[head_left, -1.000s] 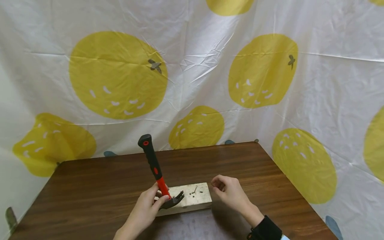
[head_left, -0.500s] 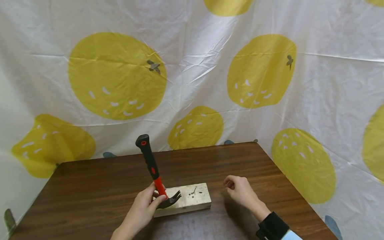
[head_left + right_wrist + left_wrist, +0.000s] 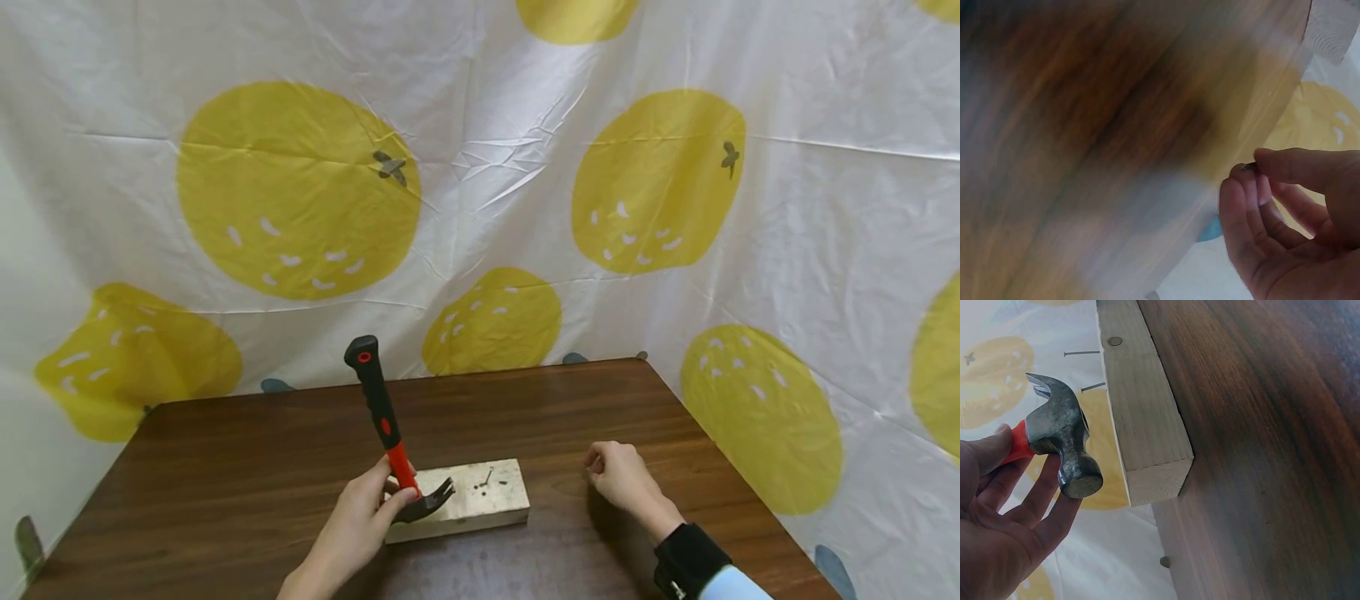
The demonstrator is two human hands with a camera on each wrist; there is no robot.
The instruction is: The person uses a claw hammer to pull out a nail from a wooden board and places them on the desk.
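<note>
In the head view my left hand (image 3: 365, 510) grips a claw hammer (image 3: 384, 421) low on its red neck, just by the head. Its black handle points up and away. The steel head (image 3: 1063, 434) hangs over the left end of a pale wooden block (image 3: 498, 500), claw towards the right. A bent or slanted nail (image 3: 489, 475) stands up from the block's top, among several dark holes. From the left wrist, two nails show sticking out of that face. My right hand (image 3: 624, 479), right of the block, pinches a small dark metal piece (image 3: 1249, 166) between thumb and fingertips, mostly hidden.
The block lies on a dark brown wooden table (image 3: 247, 467). Behind and around the table hangs a white curtain (image 3: 465, 208) printed with yellow fruit. A black band (image 3: 690, 558) circles the right wrist.
My right hand has moved right, away from the block's end. The left hand and the hammer have shifted only slightly to the left.
</note>
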